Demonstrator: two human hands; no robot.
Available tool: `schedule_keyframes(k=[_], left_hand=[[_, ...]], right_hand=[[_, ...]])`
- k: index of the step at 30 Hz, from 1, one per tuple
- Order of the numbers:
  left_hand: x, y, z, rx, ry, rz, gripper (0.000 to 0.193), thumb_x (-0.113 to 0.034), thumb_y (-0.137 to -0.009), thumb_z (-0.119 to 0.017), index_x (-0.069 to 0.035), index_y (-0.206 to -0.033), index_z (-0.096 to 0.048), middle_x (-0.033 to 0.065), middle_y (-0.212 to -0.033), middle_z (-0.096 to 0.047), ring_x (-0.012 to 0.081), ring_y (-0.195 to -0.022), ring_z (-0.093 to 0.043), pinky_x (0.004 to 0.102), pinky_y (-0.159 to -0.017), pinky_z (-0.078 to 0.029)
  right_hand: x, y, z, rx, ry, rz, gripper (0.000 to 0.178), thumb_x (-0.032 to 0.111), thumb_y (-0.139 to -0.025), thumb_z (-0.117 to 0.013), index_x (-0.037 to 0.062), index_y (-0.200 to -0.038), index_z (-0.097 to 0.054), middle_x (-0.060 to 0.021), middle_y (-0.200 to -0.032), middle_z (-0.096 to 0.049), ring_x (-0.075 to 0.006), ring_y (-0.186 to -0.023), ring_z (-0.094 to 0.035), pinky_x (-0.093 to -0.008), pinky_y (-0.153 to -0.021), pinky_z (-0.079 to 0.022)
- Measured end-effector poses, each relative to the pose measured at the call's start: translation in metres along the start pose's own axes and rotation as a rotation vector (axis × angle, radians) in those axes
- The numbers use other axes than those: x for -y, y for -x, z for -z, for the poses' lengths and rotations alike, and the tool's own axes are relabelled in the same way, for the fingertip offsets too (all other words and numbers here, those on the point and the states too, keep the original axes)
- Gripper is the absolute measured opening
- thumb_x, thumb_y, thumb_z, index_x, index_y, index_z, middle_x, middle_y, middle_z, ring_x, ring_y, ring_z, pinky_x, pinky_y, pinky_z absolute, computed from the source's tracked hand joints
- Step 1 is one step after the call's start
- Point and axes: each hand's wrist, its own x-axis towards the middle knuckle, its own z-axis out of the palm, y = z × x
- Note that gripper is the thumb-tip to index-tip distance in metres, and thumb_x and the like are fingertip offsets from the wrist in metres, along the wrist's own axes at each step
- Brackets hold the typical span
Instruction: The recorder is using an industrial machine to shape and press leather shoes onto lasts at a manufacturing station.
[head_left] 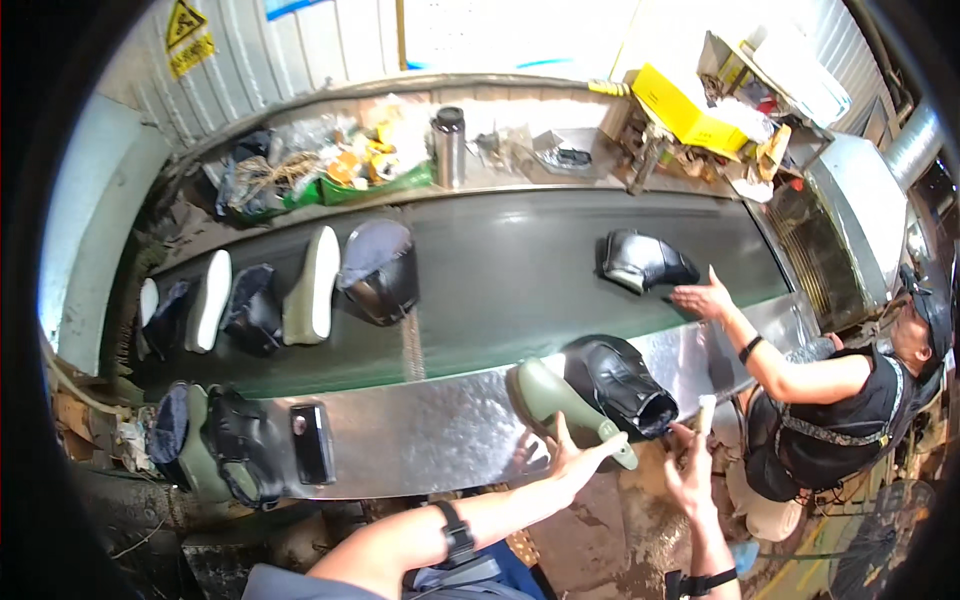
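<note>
On the near metal ledge, a green shoe last (545,392) lies beside a black ankle boot (607,372), whose dark-lined opening faces me. My left hand (580,465) is at the last's near end, fingers stretched out and thumb up; whether it presses on the last I cannot tell. Just right of the boot's opening, my right hand (690,478) is raised with its fingers apart. A pale stub (706,412) shows at its fingertips, too unclear to name. Neither hand grips the boot.
Behind the ledge runs a dark conveyor belt (490,290) carrying several boots with white soles. A co-worker's hand (706,297) reaches toward a black boot (640,262). Left on the ledge are a phone (312,443) and another green last (200,455) among boots. A steel flask (449,148) stands behind.
</note>
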Motion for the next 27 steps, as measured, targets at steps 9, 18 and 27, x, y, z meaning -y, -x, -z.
schedule_keyframes(k=[9,18,27], left_hand=[[0.021,-0.020,0.006,-0.078,0.641,-0.133,0.111,0.005,-0.065,-0.066,-0.024,-0.160,-0.019,0.0139,-0.121,-0.056,0.0267,-0.100,-0.060,0.0426,-0.095,-0.050],[0.026,0.047,0.159,-0.027,0.404,-0.099,0.107,0.010,-0.066,-0.058,-0.017,-0.161,-0.020,0.0124,-0.128,-0.056,0.0213,-0.097,-0.060,0.0337,-0.079,-0.055],[0.070,0.003,0.176,-0.312,0.189,-0.134,0.109,0.003,-0.074,-0.079,-0.009,-0.160,-0.013,0.0154,-0.134,-0.052,0.0239,-0.112,-0.057,0.0382,-0.095,-0.050]], right_hand=[[-0.034,-0.029,-0.040,0.104,0.290,0.312,0.079,0.004,-0.073,-0.077,0.0086,-0.145,-0.047,-0.0128,-0.132,-0.058,-0.0362,-0.133,-0.046,-0.0603,-0.116,-0.027],[0.013,-0.017,-0.046,-0.057,-0.237,0.063,0.074,0.015,-0.084,-0.082,0.0124,-0.149,-0.047,-0.0103,-0.102,-0.067,-0.0191,-0.079,-0.064,-0.0301,-0.071,-0.051],[0.111,0.073,-0.104,-0.257,-1.692,-0.697,0.048,0.027,-0.102,-0.058,0.0104,-0.145,-0.047,-0.0097,-0.137,-0.059,-0.0271,-0.121,-0.059,-0.0495,-0.101,-0.051]])
